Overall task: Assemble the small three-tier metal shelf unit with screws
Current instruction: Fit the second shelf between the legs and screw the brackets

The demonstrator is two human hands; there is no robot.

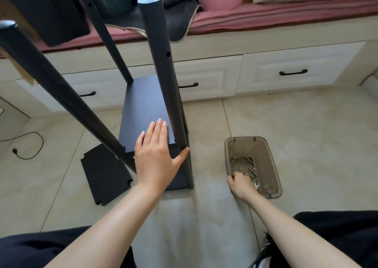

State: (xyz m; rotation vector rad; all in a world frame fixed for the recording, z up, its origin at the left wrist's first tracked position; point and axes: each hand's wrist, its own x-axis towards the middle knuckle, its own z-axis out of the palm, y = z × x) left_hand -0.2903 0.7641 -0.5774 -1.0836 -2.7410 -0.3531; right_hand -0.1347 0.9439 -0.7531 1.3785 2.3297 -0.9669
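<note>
At two o'clock of my flat, open left hand [156,153], steadying the shelf panel [143,112], my right hand [241,182] curls into the bin [272,165], picking screws [250,170].

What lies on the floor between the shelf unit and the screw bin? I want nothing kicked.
Head view: only bare floor tile between the shelf unit and the screw bin.

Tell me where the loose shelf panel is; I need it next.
The loose shelf panel lies flat on the floor tiles, lower left of the shelf frame, beside the left hand.
</note>
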